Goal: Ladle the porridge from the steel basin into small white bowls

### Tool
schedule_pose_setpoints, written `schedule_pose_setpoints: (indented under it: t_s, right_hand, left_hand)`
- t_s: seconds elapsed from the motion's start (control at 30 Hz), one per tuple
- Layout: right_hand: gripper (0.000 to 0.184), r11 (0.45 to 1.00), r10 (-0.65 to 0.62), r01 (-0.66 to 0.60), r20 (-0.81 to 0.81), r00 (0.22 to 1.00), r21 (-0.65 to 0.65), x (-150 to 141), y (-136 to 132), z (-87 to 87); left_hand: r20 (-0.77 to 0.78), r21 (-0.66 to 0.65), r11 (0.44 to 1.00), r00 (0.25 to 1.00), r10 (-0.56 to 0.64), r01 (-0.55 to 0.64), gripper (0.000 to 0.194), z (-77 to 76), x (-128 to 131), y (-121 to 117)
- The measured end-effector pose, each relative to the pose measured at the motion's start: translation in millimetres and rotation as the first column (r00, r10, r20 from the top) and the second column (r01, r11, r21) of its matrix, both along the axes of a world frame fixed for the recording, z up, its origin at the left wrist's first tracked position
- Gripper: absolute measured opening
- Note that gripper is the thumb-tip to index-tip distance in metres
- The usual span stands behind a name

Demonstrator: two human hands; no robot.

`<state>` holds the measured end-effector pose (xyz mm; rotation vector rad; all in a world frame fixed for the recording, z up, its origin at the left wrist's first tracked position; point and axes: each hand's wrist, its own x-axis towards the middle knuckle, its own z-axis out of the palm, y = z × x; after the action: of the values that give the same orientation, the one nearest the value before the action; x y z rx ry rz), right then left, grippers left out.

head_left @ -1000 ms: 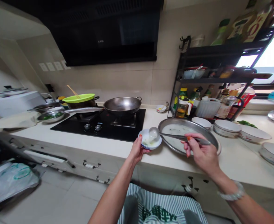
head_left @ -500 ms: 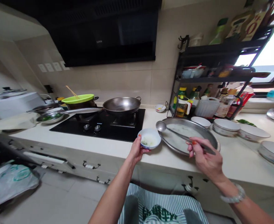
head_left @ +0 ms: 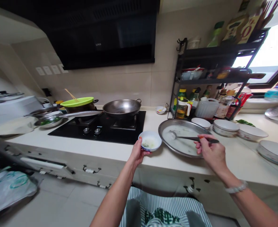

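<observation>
Head view: the bare left hand [head_left: 137,152] grasped a small white ceramic bowl with a blue outer side [head_left: 150,141], holding a little pale liquid with green bits, at the near counter edge. The bare right hand [head_left: 211,153] gripped the dark handle of a long metal ladle [head_left: 191,137], its head in the cloudy white liquid of a wide, round steel basin [head_left: 162,134]. The basin sat right of the bowl; a grey metal wok [head_left: 122,107] stood on the black hob [head_left: 65,130], far left of the basin.

the pale countertop [head_left: 120,154] bears a black cooktop [head_left: 115,135], metal basin [head_left: 168,143] and white bowls [head_left: 226,126].
</observation>
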<state>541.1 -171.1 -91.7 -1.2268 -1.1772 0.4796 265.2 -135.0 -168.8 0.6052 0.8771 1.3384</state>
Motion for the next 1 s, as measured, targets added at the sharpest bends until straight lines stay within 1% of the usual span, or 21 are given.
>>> schedule_pose_setpoints:
  t_s: [0.1,0.2,0.3,0.43,0.6,0.7,0.83,0.9,1.0]
  right_hand:
    - [0.02,0.999,-0.04,0.042,-0.068,0.997,0.025,3,1,6.8]
    - [0.02,0.997,-0.06,0.065,-0.08,0.995,0.051,6,-1,12.2]
    - [0.022,0.996,-0.076,0.08,-0.099,0.992,0.037,7,-3,15.4]
    - [0.02,0.995,-0.087,0.091,-0.103,0.991,0.036,10,-3,14.5]
    - [0.019,0.995,-0.082,0.09,-0.125,0.989,0.053,13,0,10.9]
    - [0.018,0.996,-0.072,0.081,-0.199,0.977,0.033,12,2,12.2]
    - [0.018,0.998,-0.065,0.066,-0.349,0.935,-0.008,9,3,15.9]
    - [0.017,0.998,-0.06,0.057,-0.386,0.921,-0.019,8,3,16.8]
    - [0.015,0.998,-0.066,0.06,-0.399,0.915,-0.028,8,2,16.9]
  left_hand:
    - [-0.005,0.014,1.0,1.0,-0.007,0.007,0.053,-1.1,0,0]
    - [-0.011,0.022,1.0,1.0,-0.016,0.016,0.056,-2.9,0,1]
    - [-0.012,0.026,1.0,1.0,-0.015,0.016,0.056,-4.3,0,1]
    - [-0.007,0.023,1.0,1.0,-0.017,0.017,0.054,-4.5,-1,2]
    - [-0.002,0.023,0.999,1.0,-0.022,0.022,0.055,-4.3,-1,1]
    - [-0.01,0.022,1.0,1.0,-0.018,0.018,0.054,-4.9,-1,2]
    - [-0.008,0.021,1.0,1.0,-0.016,0.016,0.053,-6.1,-1,2]
    - [-0.004,0.021,1.0,1.0,-0.012,0.012,0.052,-6.2,-1,3]
    - [-0.003,0.023,1.0,1.0,-0.012,0.012,0.052,-5.7,-1,2]
